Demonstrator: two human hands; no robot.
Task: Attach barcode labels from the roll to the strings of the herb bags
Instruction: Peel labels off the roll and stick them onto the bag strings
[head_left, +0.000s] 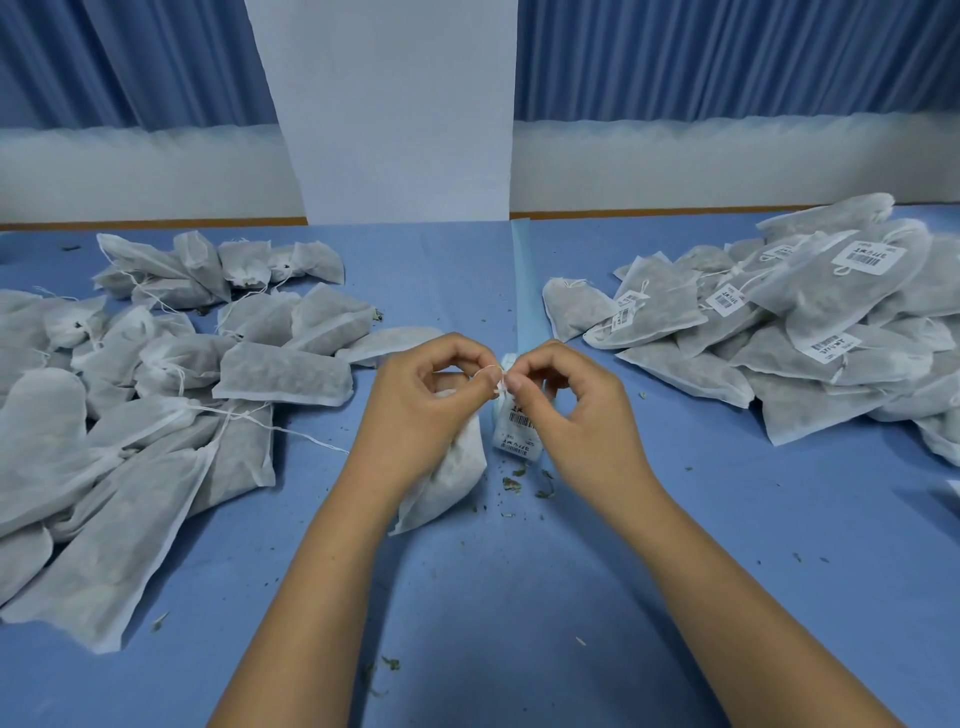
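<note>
The left hand (415, 410) and right hand (576, 415) are meeting at near centre, fingertips pinching the thin white string (491, 371) of one white mesh herb bag (457, 467) lying under the left palm. It looks light and limp, best held by its string. One white barcode label strip (517, 431) is showing between the hands. Two heaps are flanking them: an unlabelled heap (156, 415) left, a labelled heap (805, 338) right, both too many to count.

Illegible print on barcode labels (868, 257)
</note>
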